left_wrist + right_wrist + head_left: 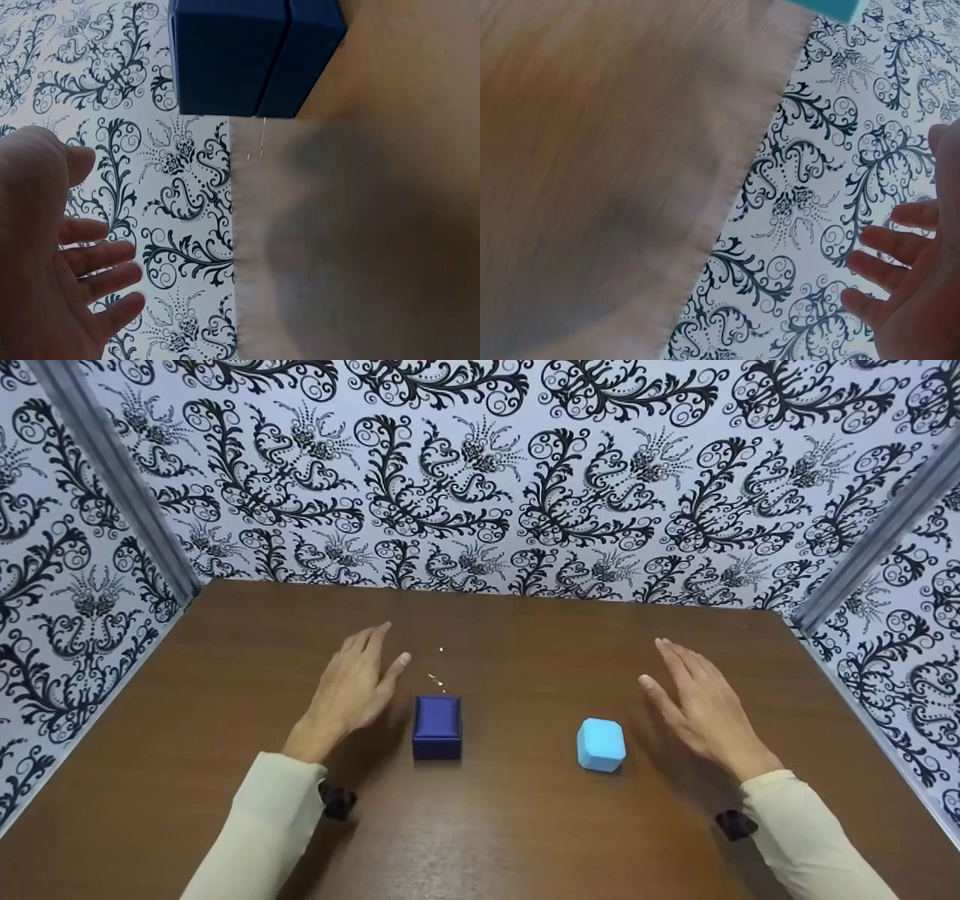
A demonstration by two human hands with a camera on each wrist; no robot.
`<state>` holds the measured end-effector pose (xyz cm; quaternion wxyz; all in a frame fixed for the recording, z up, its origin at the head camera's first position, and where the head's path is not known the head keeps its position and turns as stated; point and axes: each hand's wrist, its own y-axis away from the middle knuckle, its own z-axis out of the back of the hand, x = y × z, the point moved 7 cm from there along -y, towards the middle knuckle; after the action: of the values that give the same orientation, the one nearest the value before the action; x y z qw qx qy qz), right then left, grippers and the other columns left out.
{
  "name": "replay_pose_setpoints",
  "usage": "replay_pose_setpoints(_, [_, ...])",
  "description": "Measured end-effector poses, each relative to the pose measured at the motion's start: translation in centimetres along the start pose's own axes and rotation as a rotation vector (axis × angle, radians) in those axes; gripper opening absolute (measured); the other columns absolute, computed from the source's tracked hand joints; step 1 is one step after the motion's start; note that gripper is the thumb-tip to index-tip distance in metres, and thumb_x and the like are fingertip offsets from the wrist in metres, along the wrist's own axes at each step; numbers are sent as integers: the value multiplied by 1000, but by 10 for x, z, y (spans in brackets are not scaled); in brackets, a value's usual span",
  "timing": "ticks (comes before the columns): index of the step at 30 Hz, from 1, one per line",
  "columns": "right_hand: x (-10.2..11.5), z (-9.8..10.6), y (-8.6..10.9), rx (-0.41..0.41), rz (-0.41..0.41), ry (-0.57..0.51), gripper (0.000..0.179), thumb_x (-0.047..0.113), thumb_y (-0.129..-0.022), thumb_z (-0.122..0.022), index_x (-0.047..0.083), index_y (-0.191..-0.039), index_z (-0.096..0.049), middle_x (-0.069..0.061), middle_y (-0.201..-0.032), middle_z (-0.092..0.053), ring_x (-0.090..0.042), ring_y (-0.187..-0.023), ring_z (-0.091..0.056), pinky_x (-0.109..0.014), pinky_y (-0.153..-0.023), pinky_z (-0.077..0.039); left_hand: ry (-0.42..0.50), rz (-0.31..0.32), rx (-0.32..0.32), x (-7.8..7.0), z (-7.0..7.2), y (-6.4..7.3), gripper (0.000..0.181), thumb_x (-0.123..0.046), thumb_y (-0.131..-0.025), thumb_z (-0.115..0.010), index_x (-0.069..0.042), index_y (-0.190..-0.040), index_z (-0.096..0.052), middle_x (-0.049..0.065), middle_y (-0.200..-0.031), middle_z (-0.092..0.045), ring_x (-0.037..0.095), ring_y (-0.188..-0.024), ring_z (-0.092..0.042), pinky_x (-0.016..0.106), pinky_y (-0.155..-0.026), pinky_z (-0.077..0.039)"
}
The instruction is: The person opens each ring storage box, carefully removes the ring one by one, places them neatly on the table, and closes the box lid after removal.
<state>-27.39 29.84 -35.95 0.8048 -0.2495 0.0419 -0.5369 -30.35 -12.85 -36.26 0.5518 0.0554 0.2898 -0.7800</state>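
A dark blue, lidded box that looks like a jewelry box (437,727) stands closed on the brown table. Left of it is my left hand (350,684), fingers extended and holding nothing; in the left wrist view the box (232,60) shows its lid seam above the hand (52,255). Just beyond the box lie tiny shiny bits (436,680), too small to identify. Farther right sits a light blue box with cut corners (601,745). To its right, my right hand (705,712) is spread with nothing in it. Only a corner of the light blue box (832,7) appears in the right wrist view.
The wooden tabletop (510,825) carries both boxes. Behind it rises a white panel with black scroll patterns (480,472). Matching side panels with grey metal posts (120,480) close off the left and right. A dark wrist device (337,801) sits at each cuff.
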Motion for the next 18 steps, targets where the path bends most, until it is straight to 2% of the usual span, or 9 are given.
replay_pose_setpoints(4, [6,2,4,-11,-18,-67,55,34,-105,-55,0,-148,-47,-25,-145,-50,-45,-133,-44,-63,-107,-33,129,52,82,2,-8,8,64,-42,-106,-50,5,-150,-41,27,-144,-50,43,-138,-40,56,-115,-28])
replay_pose_setpoints(9, [14,1,6,23,-51,-141,52,35,-106,-55,2,-145,-51,-22,-141,-53,-43,-131,-46,-64,-106,-34,322,117,208,5,-20,16,66,-49,-104,-51,0,-148,-44,23,-137,-55,40,-130,-50,55,-109,-38])
replay_pose_setpoints(12, [19,0,7,37,-50,-169,50,35,-105,-55,2,-143,-53,-21,-139,-55,-42,-130,-47,-63,-106,-34,412,124,246,6,-27,20,64,-46,-104,-54,2,-146,-47,20,-130,-59,36,-120,-58,52,-102,-45])
replay_pose_setpoints(18, [29,-4,8,50,-31,-193,49,35,-104,-58,2,-140,-56,-19,-133,-60,-36,-124,-52,-58,-103,-39,511,128,315,4,-37,27,63,-42,-101,-61,4,-143,-50,17,-124,-64,33,-114,-61,51,-100,-47])
